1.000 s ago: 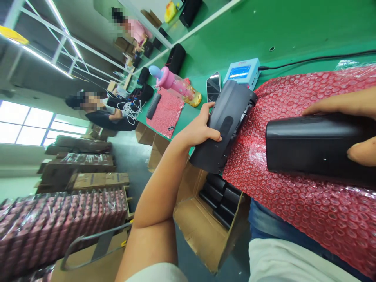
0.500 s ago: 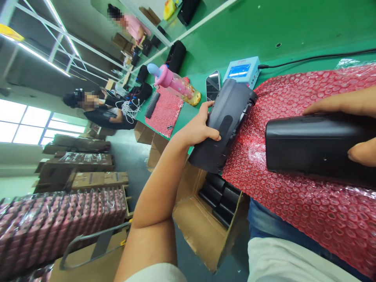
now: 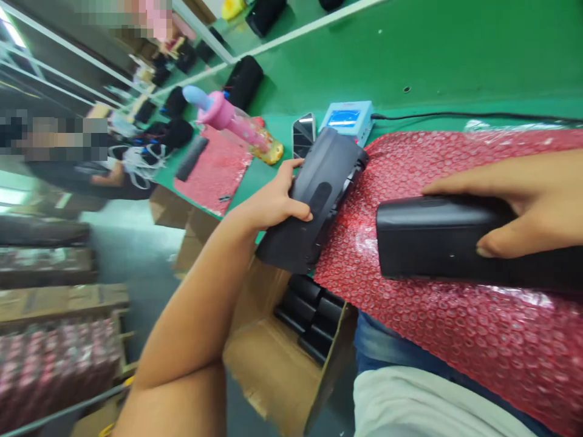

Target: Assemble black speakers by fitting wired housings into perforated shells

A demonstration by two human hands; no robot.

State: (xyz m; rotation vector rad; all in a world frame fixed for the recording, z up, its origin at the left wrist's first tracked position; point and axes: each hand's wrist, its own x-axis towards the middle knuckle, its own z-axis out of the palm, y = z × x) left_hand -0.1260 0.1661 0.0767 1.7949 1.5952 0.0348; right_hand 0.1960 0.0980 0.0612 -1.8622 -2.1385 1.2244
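Note:
My left hand (image 3: 282,197) is closed on a black plastic housing shell (image 3: 325,176), its thumb across the face beside an oval recess. The shell is tilted, and clips line its right edge. On red bubble wrap (image 3: 392,315) lies a long black plastic casing (image 3: 423,237). My right hand (image 3: 523,206) grips it from above, thumb on the near side and fingers over the far side. The casing's right end runs out of view. Just behind the shell are a light blue device with a screen (image 3: 348,118) and a phone (image 3: 303,135).
A pink bottle (image 3: 237,121) stands on the green bench (image 3: 432,54), near a smaller red wrap sheet (image 3: 214,167). Below the bench edge, an open carton (image 3: 273,358) holds several black parts. A cable (image 3: 455,115) runs right from the device. Co-workers sit along the bench at left.
The view has turned right, so the scene sits further left. Both hands keep their holds on the shell and the casing, and more of my right hand shows.

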